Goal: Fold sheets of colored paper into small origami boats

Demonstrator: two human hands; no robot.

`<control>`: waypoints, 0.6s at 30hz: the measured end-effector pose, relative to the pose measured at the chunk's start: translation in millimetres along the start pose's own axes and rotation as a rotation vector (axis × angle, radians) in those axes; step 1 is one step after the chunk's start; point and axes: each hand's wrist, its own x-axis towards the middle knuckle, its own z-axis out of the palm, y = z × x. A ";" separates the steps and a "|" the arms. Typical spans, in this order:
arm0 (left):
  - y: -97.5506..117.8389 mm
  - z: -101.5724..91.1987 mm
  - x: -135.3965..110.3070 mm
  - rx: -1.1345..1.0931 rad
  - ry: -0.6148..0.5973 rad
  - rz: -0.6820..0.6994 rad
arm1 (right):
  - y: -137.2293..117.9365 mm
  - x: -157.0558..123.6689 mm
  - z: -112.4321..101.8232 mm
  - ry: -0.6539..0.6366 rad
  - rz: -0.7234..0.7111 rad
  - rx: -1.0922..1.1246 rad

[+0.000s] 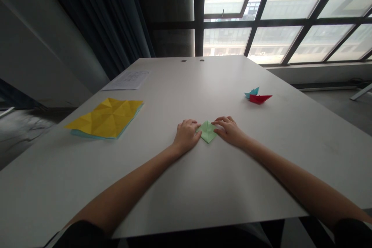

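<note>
A small piece of light green origami paper (208,131), folded into a diamond, lies on the white table in front of me. My left hand (187,135) rests on the table with its thumb and fingers closed on the diamond's left corner. From the other side, my right hand (229,130) has its thumb and fingertips on the right corner. A crease line runs down the middle of the green paper, and its lower point faces me. The fingers partly cover both side corners.
On the left lie creased yellow sheets (113,114) over light blue paper (95,136). A printed white sheet (128,80) is farther back. To the right sit a red paper boat (259,99) and a blue paper boat (252,92). The table's (186,201) front edge is close to me.
</note>
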 end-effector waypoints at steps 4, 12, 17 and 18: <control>1.2 -1.5 0.3 -0.051 0.006 -0.011 | -1.6 0.6 -1.4 0.019 0.001 0.108; -0.3 -2.1 1.6 -0.117 0.063 0.026 | -5.0 0.3 -2.2 0.045 -0.067 0.171; -5.2 -6.5 5.4 -0.087 -0.054 0.301 | -1.7 -0.4 -12.1 -0.087 -0.243 0.087; -6.4 -7.7 6.2 -0.079 -0.080 0.349 | -0.6 -0.5 -14.5 -0.116 -0.264 0.080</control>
